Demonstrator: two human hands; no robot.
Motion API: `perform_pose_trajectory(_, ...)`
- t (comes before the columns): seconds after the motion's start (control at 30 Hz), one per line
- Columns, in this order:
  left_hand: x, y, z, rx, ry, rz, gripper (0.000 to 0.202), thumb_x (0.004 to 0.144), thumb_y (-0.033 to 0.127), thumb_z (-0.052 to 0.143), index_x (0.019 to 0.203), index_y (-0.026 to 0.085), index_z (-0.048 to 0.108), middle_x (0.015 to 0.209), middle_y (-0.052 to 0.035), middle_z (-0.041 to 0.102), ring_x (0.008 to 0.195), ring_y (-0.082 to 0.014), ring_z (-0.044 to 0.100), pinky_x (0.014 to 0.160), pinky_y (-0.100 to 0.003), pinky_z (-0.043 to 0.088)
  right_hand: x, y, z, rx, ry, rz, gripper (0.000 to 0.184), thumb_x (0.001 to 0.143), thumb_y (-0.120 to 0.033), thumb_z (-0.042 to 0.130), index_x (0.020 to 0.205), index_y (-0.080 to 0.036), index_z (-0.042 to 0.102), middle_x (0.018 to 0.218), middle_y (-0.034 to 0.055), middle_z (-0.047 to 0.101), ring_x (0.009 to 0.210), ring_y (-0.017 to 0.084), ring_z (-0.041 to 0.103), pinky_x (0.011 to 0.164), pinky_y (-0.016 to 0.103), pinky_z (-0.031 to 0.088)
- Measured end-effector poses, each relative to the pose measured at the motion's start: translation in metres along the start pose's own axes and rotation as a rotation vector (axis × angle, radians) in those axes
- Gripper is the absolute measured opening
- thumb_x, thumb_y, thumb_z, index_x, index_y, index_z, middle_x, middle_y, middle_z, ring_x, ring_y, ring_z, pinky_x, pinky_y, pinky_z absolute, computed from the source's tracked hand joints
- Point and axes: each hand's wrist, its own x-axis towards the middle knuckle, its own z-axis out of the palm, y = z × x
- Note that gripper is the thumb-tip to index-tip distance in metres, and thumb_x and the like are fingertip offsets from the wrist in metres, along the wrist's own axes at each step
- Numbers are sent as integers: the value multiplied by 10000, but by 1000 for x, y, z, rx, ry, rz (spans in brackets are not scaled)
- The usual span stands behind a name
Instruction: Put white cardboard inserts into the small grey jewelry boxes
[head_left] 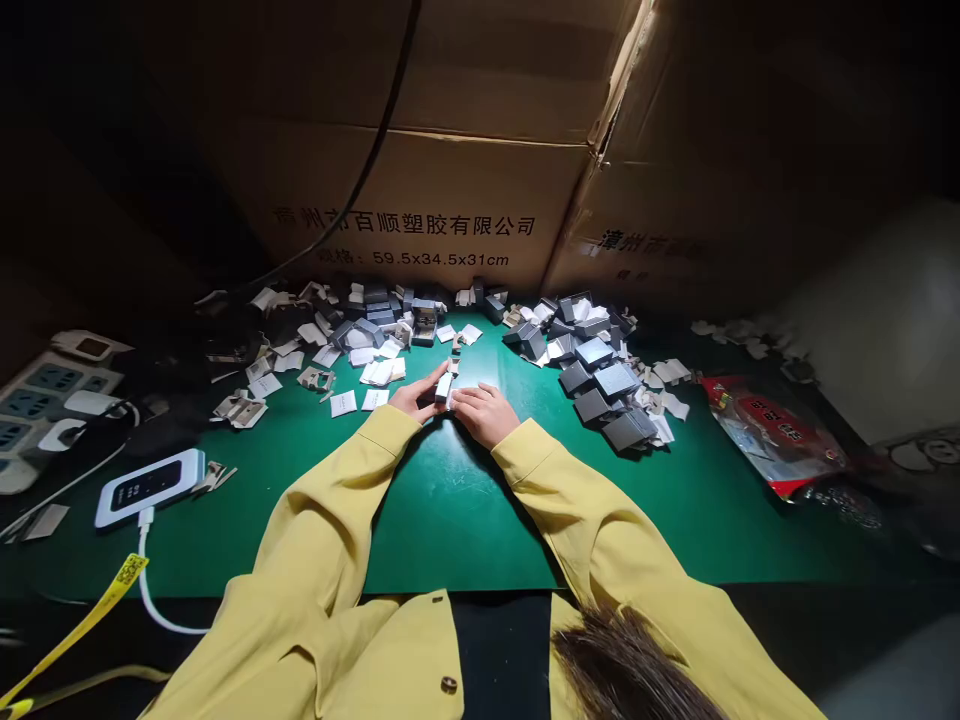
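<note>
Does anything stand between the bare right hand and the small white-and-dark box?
Nothing visible does. The bare left hand holds the small white-and-dark box; the right hand is close beside it.

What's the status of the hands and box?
Left hand gripping box; right hand at its near end. Papers close by on the left, grey boxes piled right.

Printed cardboard cartons [457, 175] fill the frame's upper centre, crossed by a black cable [380, 130]; a power strip [46, 392] sits far left, a white device [150, 487] lower left, a red-edged bag [778, 437] at right.
</note>
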Motion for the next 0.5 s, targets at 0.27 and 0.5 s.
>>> perform_pose_trajectory(0.27, 2, -2, -1, 74, -41, 14, 779, 738, 420, 675, 1428, 196, 392, 1308, -95, 589, 1140, -250, 581, 1043, -394, 398, -12, -7, 9, 125, 24, 57, 288, 903, -174, 471, 1139, -190, 635, 1270, 79, 614, 1225, 226, 529, 1092, 497, 334)
perform_pose_trajectory(0.5, 1, 1, -4, 72, 4, -35, 784, 745, 363, 659, 1444, 180, 357, 1300, -88, 595, 1182, -257, 544, 1069, -393, 358, -9, 18, 9, 689, 378, 531, 360, 916, -383, 400, 1070, -192, 664, 1050, 82, 703, 896, 169, 668, 784, 315, 553)
